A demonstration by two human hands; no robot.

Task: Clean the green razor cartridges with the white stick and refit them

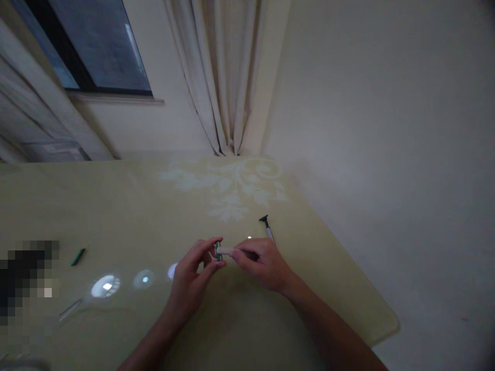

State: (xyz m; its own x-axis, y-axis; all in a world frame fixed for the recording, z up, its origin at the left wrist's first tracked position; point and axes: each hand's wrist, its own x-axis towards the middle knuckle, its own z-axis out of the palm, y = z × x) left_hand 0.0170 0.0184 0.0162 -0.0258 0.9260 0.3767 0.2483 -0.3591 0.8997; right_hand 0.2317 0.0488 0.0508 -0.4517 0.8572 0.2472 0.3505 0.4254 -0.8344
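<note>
My left hand (193, 268) pinches a small, narrow green piece (218, 251), which looks like a razor head, upright between thumb and fingertips. My right hand (263, 260) is closed round a slim pale stick (225, 251), most of it hidden in the fingers. The stick's tip meets the middle of the green piece, and together they form a T. I cannot tell whether the two are joined. Just beyond my right hand lies a razor handle (269, 232) with a black T-shaped end, its near part hidden by the hand.
A small dark green piece (78, 256) lies on the glossy yellowish table (127, 206) at left. A blurred-out dark patch (27, 278) covers the far left. Lamp reflections shine on the tabletop. A wall (386, 154) borders the right side; a curtain (224, 77) hangs behind.
</note>
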